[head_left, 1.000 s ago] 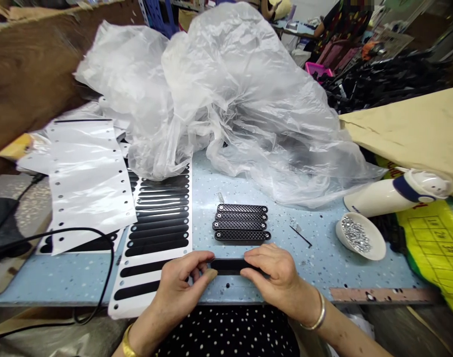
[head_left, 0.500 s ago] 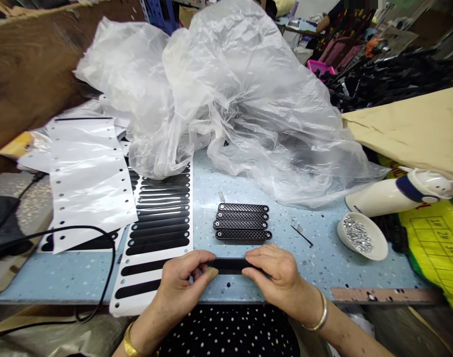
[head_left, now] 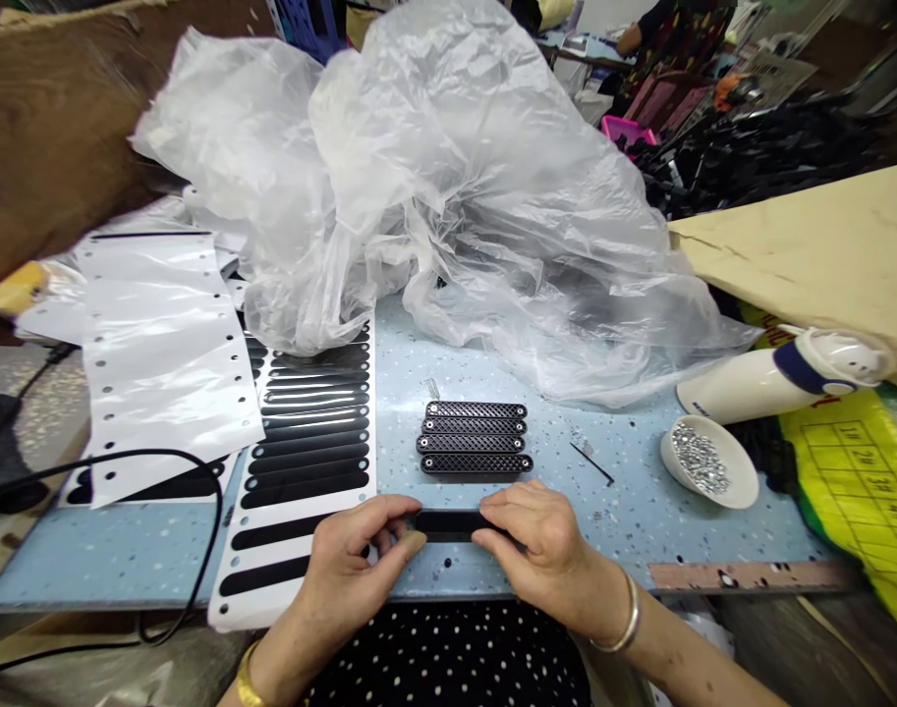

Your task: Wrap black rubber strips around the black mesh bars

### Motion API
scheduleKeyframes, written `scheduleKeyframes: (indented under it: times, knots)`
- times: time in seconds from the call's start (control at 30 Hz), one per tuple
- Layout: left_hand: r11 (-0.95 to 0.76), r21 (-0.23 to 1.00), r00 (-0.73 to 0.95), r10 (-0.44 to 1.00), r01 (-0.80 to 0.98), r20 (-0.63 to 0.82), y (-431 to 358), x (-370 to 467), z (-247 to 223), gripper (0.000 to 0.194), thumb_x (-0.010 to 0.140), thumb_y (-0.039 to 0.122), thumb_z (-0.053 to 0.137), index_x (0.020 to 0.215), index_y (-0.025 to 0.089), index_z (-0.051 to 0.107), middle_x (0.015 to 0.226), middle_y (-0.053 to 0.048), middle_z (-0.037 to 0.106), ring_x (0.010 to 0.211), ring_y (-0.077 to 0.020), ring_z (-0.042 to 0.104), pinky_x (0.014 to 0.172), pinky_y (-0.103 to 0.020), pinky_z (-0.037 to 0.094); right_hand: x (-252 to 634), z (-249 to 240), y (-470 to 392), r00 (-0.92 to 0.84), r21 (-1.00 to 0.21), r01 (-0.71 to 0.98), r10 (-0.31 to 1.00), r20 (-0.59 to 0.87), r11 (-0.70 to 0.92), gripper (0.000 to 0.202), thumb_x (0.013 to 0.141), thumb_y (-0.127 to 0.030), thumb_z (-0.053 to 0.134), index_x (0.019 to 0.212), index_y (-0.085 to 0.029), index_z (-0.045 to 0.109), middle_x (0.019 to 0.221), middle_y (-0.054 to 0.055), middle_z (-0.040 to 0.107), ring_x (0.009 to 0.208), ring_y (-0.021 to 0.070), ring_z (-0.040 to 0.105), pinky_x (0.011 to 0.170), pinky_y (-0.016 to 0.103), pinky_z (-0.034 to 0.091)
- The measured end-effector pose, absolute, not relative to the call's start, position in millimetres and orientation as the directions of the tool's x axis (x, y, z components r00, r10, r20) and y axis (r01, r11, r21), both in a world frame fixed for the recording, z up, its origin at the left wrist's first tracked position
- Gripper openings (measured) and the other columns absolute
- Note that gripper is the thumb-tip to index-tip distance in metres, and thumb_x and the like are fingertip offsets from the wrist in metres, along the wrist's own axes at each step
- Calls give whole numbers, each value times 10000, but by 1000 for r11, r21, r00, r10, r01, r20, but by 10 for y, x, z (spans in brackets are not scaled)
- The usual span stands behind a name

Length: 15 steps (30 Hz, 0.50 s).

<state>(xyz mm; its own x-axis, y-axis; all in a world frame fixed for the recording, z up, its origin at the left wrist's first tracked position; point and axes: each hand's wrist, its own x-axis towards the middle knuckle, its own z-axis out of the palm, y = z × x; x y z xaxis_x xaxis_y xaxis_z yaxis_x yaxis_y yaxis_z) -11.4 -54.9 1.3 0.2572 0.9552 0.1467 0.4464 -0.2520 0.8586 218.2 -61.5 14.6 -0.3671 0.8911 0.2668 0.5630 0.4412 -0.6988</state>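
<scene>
A flat black strip-shaped piece (head_left: 449, 524) spans the gap between my two hands, close to the table's front edge. My left hand (head_left: 366, 550) pinches its left end between thumb and fingers. At the other end, my right hand (head_left: 532, 538) grips it the same way; both ends are hidden by my fingers. Just beyond lie several black bars with a textured, cross-hatched top (head_left: 476, 438), side by side, a small silver screw or rivet at each end. To the left, a white sheet of black strip stickers (head_left: 301, 498) reaches over the table edge.
Crumpled clear plastic (head_left: 477, 187) fills the back of the blue table (head_left: 588, 550). On the right are a white bowl (head_left: 743, 478) of small metal parts, a white bottle (head_left: 743, 383) and a thin black hex key (head_left: 591, 463). A black cable (head_left: 216, 530) loops at left.
The whole view has shifted slightly, so things sit a little farther left. Both hands keep their hold on the black strip, which shows slightly more of its upper face.
</scene>
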Motion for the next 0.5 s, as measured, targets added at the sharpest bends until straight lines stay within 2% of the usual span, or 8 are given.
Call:
scheduleKeyframes:
  times: [0.07,0.17,0.23,0.5]
  knots:
    - [-277,869,261,948,409,179,-548,-120,4,189,788,141,679,965,188,729,749,-2,746,558,-110,667,506,-173,557,2178,156,-611,-373,-698,570,893,251,434,129,874,-170,621,817,-131,729,756,67,713,686,206,648,665,369,476]
    - [-363,857,310,916,367,255,-547,-137,-35,150,811,133,670,919,201,748,878,-32,778,723,-149,736,668,-214,616,2174,165,-609,-378,-697,577,896,233,425,142,883,-179,613,814,-136,729,753,69,714,687,205,647,671,370,481]
    - [-416,829,327,896,374,302,-548,-147,-63,137,816,123,671,886,203,756,889,-36,783,783,-159,749,750,-229,619,2177,162,-609,-378,-698,579,897,229,421,138,883,-179,618,811,-143,730,756,69,718,690,203,649,678,368,489]
    - [-505,758,337,858,413,388,-542,-140,-91,157,846,113,625,877,185,760,892,-57,785,771,-154,758,731,-204,622,2259,90,-613,-346,-780,464,896,278,421,73,842,-195,721,876,-138,752,832,78,751,700,189,676,654,328,532]
